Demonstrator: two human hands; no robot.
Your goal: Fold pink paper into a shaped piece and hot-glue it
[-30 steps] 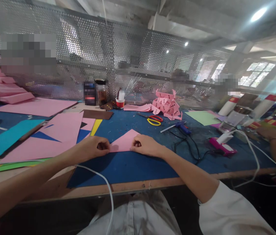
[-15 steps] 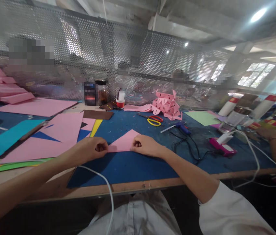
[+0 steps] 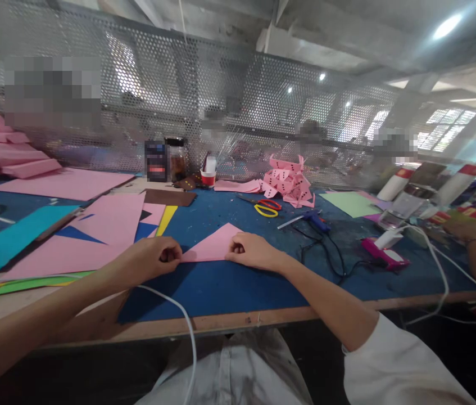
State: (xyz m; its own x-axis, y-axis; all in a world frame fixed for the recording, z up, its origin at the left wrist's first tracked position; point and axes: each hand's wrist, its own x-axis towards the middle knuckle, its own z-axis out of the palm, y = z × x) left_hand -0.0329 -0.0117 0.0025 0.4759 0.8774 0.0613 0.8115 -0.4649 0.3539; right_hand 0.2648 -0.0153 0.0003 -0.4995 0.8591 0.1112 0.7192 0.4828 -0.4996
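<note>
The pink paper (image 3: pixel 209 246), of triangular shape, is laid on the blue top of the bench (image 3: pixel 229 289), near its front edge, with its peak pointed to the back edge. Its left corner is touched by the left hand (image 3: pixel 157 254), of which the fingers are curled and the tips are brought close together. The right part of the paper is covered by the right hand (image 3: pixel 254 251); here also the fingers are curled, and the tips are set down near the front side of the paper. For either hand, it cannot be told whether the paper is pinched or only pressed. The two hands are placed apart, with the paper seen between them.

Toward the left end of the bench, pink sheets (image 3: pixel 115 222) are spread, with a teal strip (image 3: pixel 25 233) beside them. Along the back edge, below the mesh (image 3: pixel 241 101), a jar (image 3: pixel 177 161), a cup (image 3: pixel 208 179) and dotted strips (image 3: pixel 286 183) are seen. In front of these strips, scissors (image 3: pixel 268 206) are laid, and to their right a glue gun (image 3: pixel 317 220) is placed. The front edge is crossed by a white cable (image 3: pixel 190 326), near the left hand.
</note>
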